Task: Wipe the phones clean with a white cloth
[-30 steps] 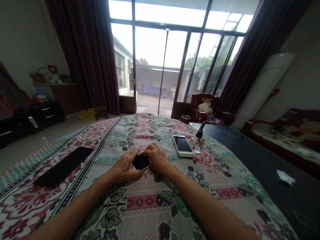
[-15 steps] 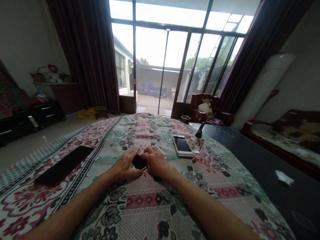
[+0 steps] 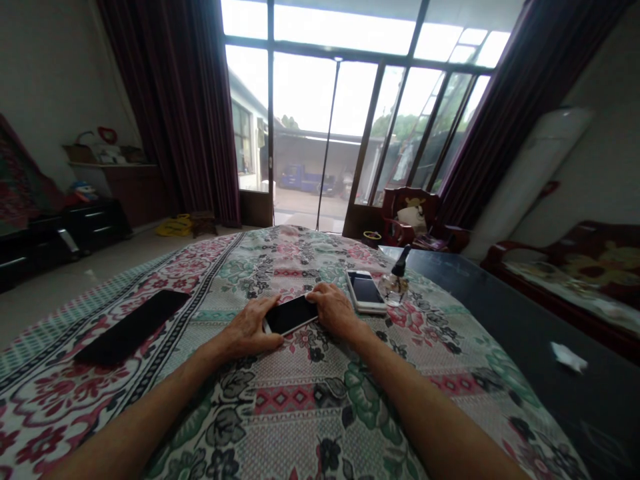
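Observation:
A white-edged smartphone [image 3: 293, 315] with a dark screen lies slantwise between my hands, just above the cloth or resting on it; I cannot tell which. My left hand [image 3: 254, 328] grips its left end, thumb along the near edge and fingers at the far side. At the other end, my right hand [image 3: 336, 310] has its fingers curled and closed over the far right corner. Its palm side is hidden. Right of that hand, a second white smartphone [image 3: 366, 291] lies on top of another flat pale thing, beside a clear glass bottle [image 3: 395, 288] with a black top.
A flower-patterned cloth [image 3: 295, 400] covers the table. On the left lies a long black flat piece [image 3: 133, 327]. A dark tabletop [image 3: 505, 320] adjoins on the right, with a crumpled white tissue [image 3: 569, 357] on it. Beyond are a wooden armchair [image 3: 393, 200] and glass doors.
My right hand has slid right along the smartphone, from over its screen to its right end, so more of the screen shows. The left hand keeps its hold.

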Available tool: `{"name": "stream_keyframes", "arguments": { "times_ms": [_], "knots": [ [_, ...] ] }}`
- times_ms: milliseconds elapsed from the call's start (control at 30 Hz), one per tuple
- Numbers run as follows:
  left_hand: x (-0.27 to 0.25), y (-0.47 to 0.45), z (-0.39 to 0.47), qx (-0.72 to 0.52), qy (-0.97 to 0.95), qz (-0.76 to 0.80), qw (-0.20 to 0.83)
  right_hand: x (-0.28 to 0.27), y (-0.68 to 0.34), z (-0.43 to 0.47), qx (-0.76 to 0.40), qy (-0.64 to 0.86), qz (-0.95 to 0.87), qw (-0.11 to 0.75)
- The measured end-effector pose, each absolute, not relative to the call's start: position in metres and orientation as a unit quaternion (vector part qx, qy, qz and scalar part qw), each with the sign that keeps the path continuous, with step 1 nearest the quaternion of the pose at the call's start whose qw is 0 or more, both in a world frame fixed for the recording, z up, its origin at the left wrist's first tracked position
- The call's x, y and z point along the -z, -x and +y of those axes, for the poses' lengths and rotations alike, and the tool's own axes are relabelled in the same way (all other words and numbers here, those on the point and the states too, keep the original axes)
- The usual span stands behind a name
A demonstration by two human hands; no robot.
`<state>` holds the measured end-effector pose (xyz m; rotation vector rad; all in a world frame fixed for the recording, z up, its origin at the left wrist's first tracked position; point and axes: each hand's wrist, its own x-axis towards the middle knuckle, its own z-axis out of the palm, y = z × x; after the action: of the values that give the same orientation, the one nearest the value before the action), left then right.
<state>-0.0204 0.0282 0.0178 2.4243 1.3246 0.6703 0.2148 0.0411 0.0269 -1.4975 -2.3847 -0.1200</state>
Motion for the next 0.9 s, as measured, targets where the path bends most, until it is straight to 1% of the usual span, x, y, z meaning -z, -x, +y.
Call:
{"name": "stream_keyframes", "arguments": {
  "times_ms": [133,333,467,700,900],
  "knots": [
    [-0.015,0.026,0.032,-0.257,-0.838,0.461,0.141,-0.024,-0.219,0.046,0.038,0.536,-0.827,0.166],
    [-0.009,0.032,0.033,-0.294,-0.83,0.447,0.158,-0.027,-0.216,0.044,0.026,0.557,-0.815,0.155],
    [-0.007,0.034,0.034,-0.296,-0.821,0.457,0.171,-0.031,-0.213,0.04,0.028,0.571,-0.808,0.14],
    [-0.003,0.031,0.035,-0.296,-0.817,0.466,0.169,-0.029,-0.214,0.02,0.025,0.577,-0.802,0.152],
    [-0.004,0.028,0.031,-0.3,-0.812,0.472,0.167,-0.032,-0.215,-0.008,0.028,0.576,-0.805,0.143]
  ]
}}
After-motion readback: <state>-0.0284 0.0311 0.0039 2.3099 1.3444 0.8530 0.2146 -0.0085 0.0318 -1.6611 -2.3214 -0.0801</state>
